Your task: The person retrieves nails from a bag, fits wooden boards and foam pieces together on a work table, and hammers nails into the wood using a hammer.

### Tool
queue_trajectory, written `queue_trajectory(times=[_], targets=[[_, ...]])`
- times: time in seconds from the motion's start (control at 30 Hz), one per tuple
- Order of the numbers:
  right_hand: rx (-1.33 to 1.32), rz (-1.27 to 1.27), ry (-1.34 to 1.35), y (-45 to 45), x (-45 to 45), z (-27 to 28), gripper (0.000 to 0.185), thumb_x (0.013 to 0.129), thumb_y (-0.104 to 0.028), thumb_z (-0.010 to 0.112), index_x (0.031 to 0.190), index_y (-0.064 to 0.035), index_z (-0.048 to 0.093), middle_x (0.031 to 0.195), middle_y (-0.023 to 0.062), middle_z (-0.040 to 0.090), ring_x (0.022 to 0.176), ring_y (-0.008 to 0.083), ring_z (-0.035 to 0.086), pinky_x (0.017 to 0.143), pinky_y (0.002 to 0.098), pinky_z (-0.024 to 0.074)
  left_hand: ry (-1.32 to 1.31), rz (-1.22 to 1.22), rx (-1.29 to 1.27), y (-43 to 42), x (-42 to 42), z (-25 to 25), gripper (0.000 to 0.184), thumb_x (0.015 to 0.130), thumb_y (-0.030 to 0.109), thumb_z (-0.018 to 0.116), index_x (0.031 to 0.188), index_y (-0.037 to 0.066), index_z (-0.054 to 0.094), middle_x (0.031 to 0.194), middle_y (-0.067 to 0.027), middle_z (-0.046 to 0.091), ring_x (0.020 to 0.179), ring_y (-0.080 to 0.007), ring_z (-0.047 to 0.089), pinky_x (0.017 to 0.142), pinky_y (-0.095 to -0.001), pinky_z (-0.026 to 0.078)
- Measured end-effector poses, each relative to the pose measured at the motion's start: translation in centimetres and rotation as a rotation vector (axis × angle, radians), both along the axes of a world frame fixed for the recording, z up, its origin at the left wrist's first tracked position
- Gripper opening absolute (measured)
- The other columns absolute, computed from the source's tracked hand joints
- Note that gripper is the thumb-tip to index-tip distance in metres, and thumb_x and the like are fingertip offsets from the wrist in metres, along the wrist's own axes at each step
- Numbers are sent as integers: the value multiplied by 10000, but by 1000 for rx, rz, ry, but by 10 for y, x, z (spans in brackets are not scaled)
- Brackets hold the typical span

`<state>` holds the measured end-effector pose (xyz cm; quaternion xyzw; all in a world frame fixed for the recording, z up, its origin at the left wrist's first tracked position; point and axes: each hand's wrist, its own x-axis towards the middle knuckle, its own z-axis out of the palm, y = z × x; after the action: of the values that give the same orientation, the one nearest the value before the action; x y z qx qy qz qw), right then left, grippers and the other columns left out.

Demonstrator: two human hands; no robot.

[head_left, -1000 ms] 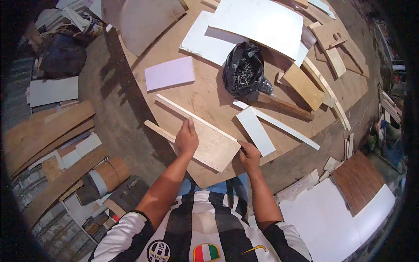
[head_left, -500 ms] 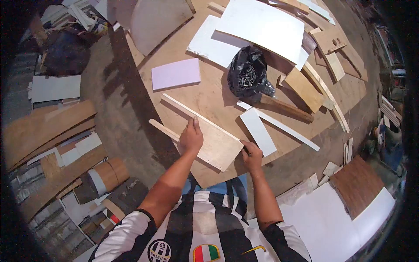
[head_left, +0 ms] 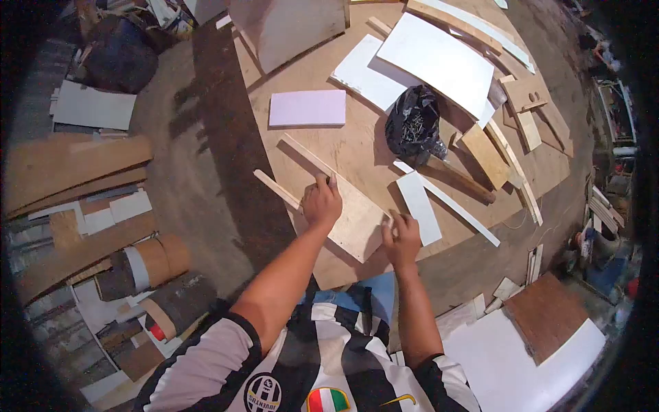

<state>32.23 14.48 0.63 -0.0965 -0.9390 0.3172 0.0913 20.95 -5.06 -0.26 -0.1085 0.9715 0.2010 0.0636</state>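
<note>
A pale wooden panel (head_left: pixel 360 237) lies on the worktable at a slant, with a long wood strip (head_left: pixel 307 154) along its far edge and a second strip (head_left: pixel 276 189) along the near side. Both strips stick out past the panel at the left. My left hand (head_left: pixel 322 200) is closed over the panel's left part, thumb towards the far strip. My right hand (head_left: pixel 401 238) pinches the right-hand corner, where the far strip ends. The undersides of the panel and some fingertips are hidden. Small dark dots show near the panel's front edge.
On the plywood table (head_left: pixel 371 147) are a pink block (head_left: pixel 307 108), a black plastic bag (head_left: pixel 414 123) of nails, a wooden handle (head_left: pixel 456 180) running out beside it, and white strips (head_left: pixel 420 206). White boards (head_left: pixel 436 63) lie farther back. Offcuts (head_left: pixel 89 220) cover the floor at left.
The view has shifted, so the table appears farther right. My right hand has come slightly over the panel's corner, and my left hand keeps its hold on the panel.
</note>
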Motion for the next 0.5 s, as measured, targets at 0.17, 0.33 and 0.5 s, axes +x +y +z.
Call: queue_trajectory(times=[0.17,0.33,0.5], targets=[[129,271,16,-31,-37,15,500,764,-186,803,1251,-217,695,1205,91,644,1061,311,601,882,422,516,-48,38,-47,1,-2,-8,298,1027,377,502,1095,87,511,903,-172,706,983,-405,653,824,-563,480],[195,405,51,-34,-50,5,459,782,-175,780,1229,-232,692,1150,48,667,943,281,633,760,407,532,-28,71,-77,4,-2,-3,277,1013,357,534,1098,93,522,969,-165,701,994,-388,636,869,-535,459],[190,435,-60,-32,-52,9,449,812,-219,758,1249,-266,667,1092,12,665,901,262,632,689,405,525,276,27,-59,-1,8,-21,226,979,315,601,1092,121,574,1056,-95,662,1012,-337,595,868,-492,443]])
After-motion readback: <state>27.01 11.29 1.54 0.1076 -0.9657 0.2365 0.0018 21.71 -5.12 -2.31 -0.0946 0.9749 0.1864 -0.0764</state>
